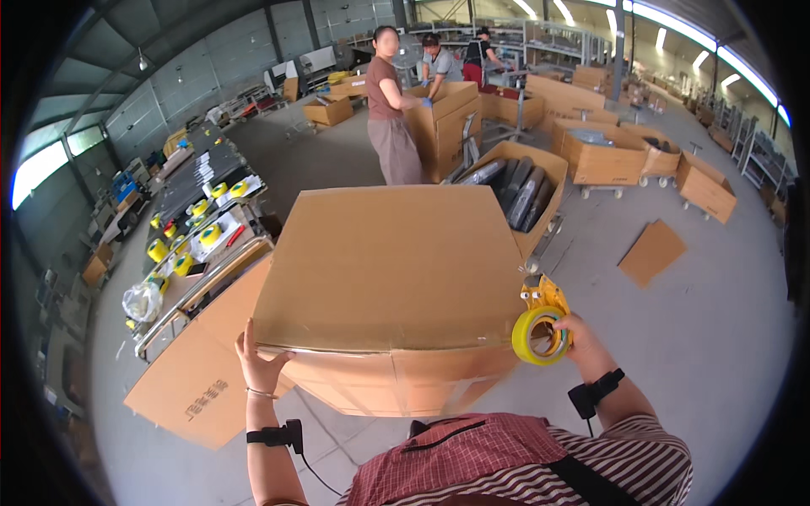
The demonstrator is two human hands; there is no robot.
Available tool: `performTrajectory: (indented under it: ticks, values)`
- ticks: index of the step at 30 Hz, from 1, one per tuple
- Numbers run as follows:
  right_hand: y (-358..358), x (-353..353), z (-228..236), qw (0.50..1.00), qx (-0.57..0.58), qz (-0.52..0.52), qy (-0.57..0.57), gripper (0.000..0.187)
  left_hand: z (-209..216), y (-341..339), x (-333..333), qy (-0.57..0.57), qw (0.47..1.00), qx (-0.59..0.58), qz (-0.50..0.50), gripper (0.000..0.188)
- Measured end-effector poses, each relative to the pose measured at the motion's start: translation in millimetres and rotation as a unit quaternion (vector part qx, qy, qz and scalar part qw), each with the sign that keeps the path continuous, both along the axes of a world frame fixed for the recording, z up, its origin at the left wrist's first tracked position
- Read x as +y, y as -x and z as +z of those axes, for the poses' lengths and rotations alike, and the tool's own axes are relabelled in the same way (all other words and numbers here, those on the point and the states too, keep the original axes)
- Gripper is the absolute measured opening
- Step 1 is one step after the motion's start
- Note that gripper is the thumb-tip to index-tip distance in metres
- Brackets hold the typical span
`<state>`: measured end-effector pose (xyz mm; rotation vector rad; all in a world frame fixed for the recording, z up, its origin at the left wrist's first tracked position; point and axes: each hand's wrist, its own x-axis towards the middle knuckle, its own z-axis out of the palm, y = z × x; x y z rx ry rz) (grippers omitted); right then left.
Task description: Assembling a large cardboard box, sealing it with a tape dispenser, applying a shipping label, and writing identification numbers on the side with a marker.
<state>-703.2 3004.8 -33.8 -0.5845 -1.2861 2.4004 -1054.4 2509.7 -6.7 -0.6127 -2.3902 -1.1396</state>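
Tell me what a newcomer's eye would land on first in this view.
Most likely the large cardboard box filling the middle of the view, with the person's left hand at its near left corner. Next comes the bright yellow tape dispenser in the right hand, by the box's near right corner. Off to the left, several yellow tape rolls stand out among the clutter.

Dark print [207, 400] stands on the cardboard sheet [173, 371] at left; no characters can be read
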Motion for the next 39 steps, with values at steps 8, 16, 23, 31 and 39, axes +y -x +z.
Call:
performTrajectory:
  ticks: [8,16,23,31,39]
  values:
    - [97,28,-28,0.994,-0.049,-0.093,0.002,0.046,-94,168,63,-0.150,0.963,-0.175,-0.136,0.084]
    - [215,130,2,0.992,-0.044,-0.115,0.038,0.038,-70,212,125,-0.137,0.972,-0.172,-0.085,0.057]
    - [387,204,32,0.995,-0.076,-0.067,0.023,0.035,-39,270,138,-0.184,0.969,-0.163,-0.034,0.052]
    - [549,257,45,0.998,-0.021,0.056,0.019,0.038,-18,351,164,-0.241,0.963,-0.115,-0.022,0.050]
    - [633,297,42,1.000,-0.004,0.012,0.029,0.038,-23,441,203,-0.220,0.970,-0.099,0.001,0.051]
